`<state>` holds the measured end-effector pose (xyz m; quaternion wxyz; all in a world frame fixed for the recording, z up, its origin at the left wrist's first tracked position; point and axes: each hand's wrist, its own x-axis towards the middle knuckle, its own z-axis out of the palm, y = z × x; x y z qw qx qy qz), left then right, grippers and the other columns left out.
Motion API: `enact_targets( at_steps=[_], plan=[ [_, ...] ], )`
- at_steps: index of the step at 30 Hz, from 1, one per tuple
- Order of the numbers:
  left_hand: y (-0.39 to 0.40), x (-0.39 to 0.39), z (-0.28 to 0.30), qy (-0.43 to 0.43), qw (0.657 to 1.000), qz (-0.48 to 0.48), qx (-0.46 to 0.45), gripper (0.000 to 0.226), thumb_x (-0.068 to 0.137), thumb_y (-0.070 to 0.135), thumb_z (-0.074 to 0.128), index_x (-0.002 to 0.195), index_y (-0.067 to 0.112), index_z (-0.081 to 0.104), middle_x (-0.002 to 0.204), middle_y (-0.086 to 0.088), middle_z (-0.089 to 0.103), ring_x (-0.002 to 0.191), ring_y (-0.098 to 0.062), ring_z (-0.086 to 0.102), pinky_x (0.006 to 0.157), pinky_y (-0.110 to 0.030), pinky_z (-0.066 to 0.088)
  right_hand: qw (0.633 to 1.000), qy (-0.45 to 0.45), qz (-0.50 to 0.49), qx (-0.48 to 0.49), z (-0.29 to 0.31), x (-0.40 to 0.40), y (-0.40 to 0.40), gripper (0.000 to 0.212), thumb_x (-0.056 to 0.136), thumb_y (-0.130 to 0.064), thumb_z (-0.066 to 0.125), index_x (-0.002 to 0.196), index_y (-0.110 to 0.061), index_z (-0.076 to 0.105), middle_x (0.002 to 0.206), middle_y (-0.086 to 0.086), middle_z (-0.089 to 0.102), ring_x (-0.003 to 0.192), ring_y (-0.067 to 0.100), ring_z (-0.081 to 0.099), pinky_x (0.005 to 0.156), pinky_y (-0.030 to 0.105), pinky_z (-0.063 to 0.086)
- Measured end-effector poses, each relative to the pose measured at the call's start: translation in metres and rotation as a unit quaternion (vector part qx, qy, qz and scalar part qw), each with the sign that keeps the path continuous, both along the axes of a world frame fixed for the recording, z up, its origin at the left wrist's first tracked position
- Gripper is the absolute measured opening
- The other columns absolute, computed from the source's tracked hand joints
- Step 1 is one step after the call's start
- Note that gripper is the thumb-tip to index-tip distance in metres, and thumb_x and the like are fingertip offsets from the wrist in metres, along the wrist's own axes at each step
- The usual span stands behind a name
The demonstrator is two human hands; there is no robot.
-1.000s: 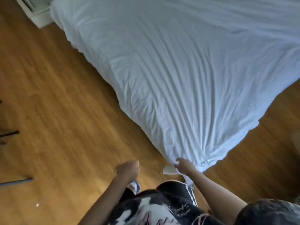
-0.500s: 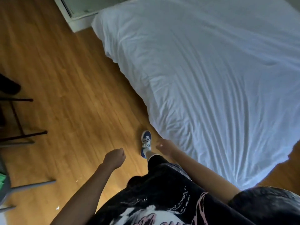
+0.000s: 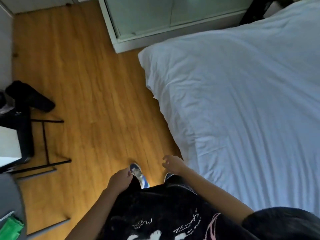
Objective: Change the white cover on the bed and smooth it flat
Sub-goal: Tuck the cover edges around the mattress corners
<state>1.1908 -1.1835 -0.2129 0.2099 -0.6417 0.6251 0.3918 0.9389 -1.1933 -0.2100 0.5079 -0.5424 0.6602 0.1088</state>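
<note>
The bed fills the right side of the room, its cover spread over the top and hanging down the near edge to the floor. Behind the bed's far corner, a cabinet stands against the wall. Over on the left, a chair sits on the floor, well apart from the bed. The person stands between them, just beside the bed's edge, one shoe ahead on the boards.
</note>
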Motion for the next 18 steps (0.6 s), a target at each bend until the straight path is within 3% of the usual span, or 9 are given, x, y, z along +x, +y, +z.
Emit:
enact_targets(
  at_steps=[3,9,18],
  plan=[
    [-0.076,0.018,-0.008,0.001,1.0,-0.014,-0.007,0.018,0.099,0.028,0.042,0.085,0.018,0.046,0.076,0.004,0.047,0.063,-0.011,0.04,0.052,-0.025,0.026,1.0,0.013,0.0,0.005,-0.012,0.014,-0.069,0.043,0.097,-0.036,0.047,0.136,-0.017,0.049,0.129,0.006,0.059,0.118,0.024,0.055,0.095,0.034,0.045],
    [-0.273,0.059,-0.019,0.003,0.996,-0.09,-0.026,0.02,0.098,0.027,0.041,0.085,0.014,0.051,0.089,-0.007,0.061,0.08,-0.024,0.056,0.063,-0.032,0.035,0.995,0.045,-0.09,-0.005,-0.019,0.051,-0.211,0.041,0.098,-0.035,0.049,0.133,-0.015,0.051,0.127,0.007,0.059,0.115,0.025,0.056,0.095,0.037,0.047],
    [-0.527,0.086,0.003,0.03,0.972,-0.23,-0.029,0.021,0.101,0.026,0.04,0.098,0.012,0.055,0.087,-0.005,0.058,0.076,-0.024,0.055,0.06,-0.032,0.036,0.972,0.057,-0.223,-0.046,0.004,0.11,-0.4,0.036,0.096,-0.028,0.048,0.128,-0.016,0.057,0.127,0.004,0.061,0.116,0.022,0.056,0.095,0.035,0.046]
  ],
)
